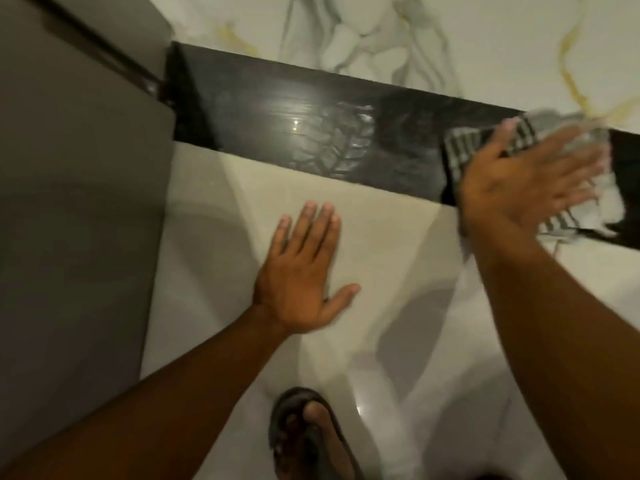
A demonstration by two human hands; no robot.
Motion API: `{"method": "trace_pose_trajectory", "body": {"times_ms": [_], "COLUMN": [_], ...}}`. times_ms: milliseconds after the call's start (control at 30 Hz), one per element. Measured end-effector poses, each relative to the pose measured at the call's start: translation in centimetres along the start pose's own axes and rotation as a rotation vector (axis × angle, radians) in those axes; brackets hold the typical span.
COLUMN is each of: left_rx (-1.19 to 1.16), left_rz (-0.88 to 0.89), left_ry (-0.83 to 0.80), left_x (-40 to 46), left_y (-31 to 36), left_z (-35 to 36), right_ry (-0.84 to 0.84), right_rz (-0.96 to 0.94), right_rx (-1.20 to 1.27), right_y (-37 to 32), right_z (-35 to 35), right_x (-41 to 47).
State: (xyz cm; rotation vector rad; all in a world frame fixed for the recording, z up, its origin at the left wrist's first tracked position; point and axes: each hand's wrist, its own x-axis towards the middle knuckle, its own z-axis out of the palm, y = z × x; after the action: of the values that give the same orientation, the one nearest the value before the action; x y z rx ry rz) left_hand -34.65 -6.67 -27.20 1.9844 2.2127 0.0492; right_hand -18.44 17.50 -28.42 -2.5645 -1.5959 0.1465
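- Indoors, a right hand point(519, 183), fingers straight, presses a striped cloth point(462, 150) onto the right end of the black strip point(277, 126).
- Below the strip, the left hand point(301, 282) lies flat, fingers straight, on pale tile point(381, 237).
- Above it, veined marble point(502, 46).

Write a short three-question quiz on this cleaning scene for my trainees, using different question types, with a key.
1. True or false: the right hand presses a checked cloth against the black strip.
2. What lies spread flat over the pale tile? A) the left hand B) a sponge C) a brush
3. Fill in: at the bottom edge, a foot wears a dark ___.
Key: 1 true; 2 A; 3 sandal.
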Motion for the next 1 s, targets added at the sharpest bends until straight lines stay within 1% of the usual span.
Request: {"method": "trace_pose_trajectory", "body": {"times_ms": [67,133,200,267,333,400,433,467,500,567,633,667,700,733,767,800,900,967,1000], "left_rx": [-0.003,-0.020,-0.014,-0.007,-0.030,-0.050,-0.052,-0.052,-0.052,-0.044,-0.027,-0.023,-0.024,-0.027,-0.027,-0.021,-0.011,-0.022,-0.031], "left_rz": [-0.130,-0.345,-0.495,-0.568,-0.611,-0.632,-0.634,-0.630,-0.632,-0.651,-0.671,-0.677,-0.679,-0.676,-0.671,-0.664,-0.647,-0.647,-0.654], "left_ry": [0.012,0.003,-0.018,-0.006,0.014,0.015,0.012,0.009,0.008,0.004,0.005,0.008,0.013,0.022,0.036,0.051,0.064,0.060,0.054], "left_x": [-0.4,-1.1,-1.9,-2.2,-2.2,-2.4,-2.4,-2.4,-2.3,-2.2,-2.2,-2.2,-2.2,-2.2,-2.2,-2.2,-2.4,-2.2,-2.2], "left_y": [-0.1,-0.7,-2.4,-4.5,-6.0,-6.5,-6.5,-6.5,-6.5,-6.4,-6.5,-6.6,-6.6,-6.6,-6.6,-6.6,-6.7,-6.8,-6.8], "left_z": [0.3,0.5,0.5,0.4,0.0,-0.3,-0.4,-0.4,-0.3,-0.3,-0.1,0.1,0.2,0.3,0.5,0.6,0.8,0.9,0.7], "right_ry": [-0.056,-0.133,-0.186,-0.231,-0.280,-0.310,-0.313,-0.311,-0.296,-0.261,-0.223,-0.215,-0.226,-0.249,-0.278,-0.310,-0.391,-0.420,-0.435], "right_rz": [-0.091,-0.223,-0.440,-0.683,-0.993,-1.349,-1.462,-1.490,-1.442,-1.188,-0.908,-0.800,-0.729,-0.707,-0.745,-0.831,-1.227,-1.406,-1.496], "right_rx": [0.022,0.019,0.030,0.048,0.035,0.023,0.008,-0.007,-0.018,-0.042,-0.053,-0.052,-0.048,-0.049,-0.051,-0.048,-0.061,-0.089,-0.101], "right_y": [-5.1,-9.3,-12.9,-15.2,-14.9,-11.8,-9.7,-7.6,-6.0,-5.4,-7.9,-9.9,-12.2,-14.6,-17.1,-19.5,-25.6,-26.9,-26.5], "right_z": [0.4,0.6,1.0,1.2,1.3,1.2,1.2,1.0,0.7,0.3,0.4,0.4,0.5,0.8,1.1,1.5,2.8,2.9,2.5], "right_x": [-4.6,-9.1,-13.3,-16.2,-16.8,-15.4,-14.0,-12.5,-11.3,-10.7,-12.5,-13.7,-14.7,-15.6,-16.3,-16.9,-18.2,-18.1,-17.6]}}
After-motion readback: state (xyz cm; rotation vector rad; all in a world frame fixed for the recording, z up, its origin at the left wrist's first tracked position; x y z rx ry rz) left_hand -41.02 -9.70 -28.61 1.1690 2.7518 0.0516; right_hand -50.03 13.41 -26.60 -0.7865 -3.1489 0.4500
